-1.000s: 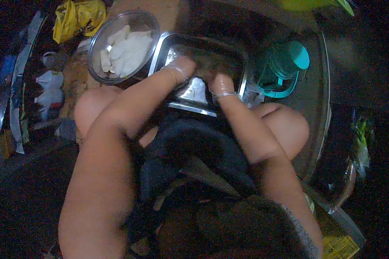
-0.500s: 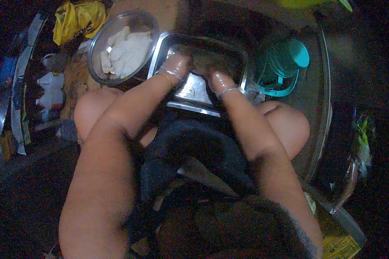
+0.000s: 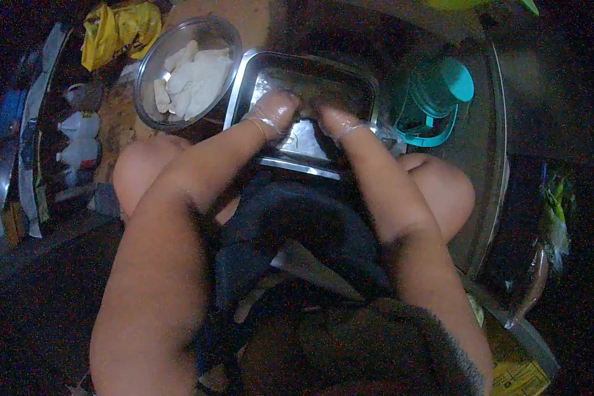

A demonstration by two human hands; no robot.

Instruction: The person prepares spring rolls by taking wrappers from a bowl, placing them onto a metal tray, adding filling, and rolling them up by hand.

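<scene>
Both hands wear clear plastic gloves and work inside a rectangular metal tray (image 3: 297,164). My left hand (image 3: 276,109) is bunched with its fingers curled down over the tray's left half. Opposite it, my right hand (image 3: 337,121) is also curled, its fingertips lost in shadow. Dark, blurred matter lies in the tray around the fingertips, and I cannot make out what either hand grips. Below the hands, the shiny tray bottom shows with a thin strand on it.
Left of the tray stands a round bowl (image 3: 145,109) holding white folded pieces (image 3: 195,82). A teal pitcher-like container (image 3: 435,89) is at the right. Behind the bowl lies a yellow plastic bag (image 3: 119,33); white plastic bottles (image 3: 79,135) stand left. Wrapped green leaves (image 3: 556,204) lie far right.
My left hand has shifted slightly right and down, nearer the tray's middle. The right hand has moved only a little and now sits a bit closer to the left.
</scene>
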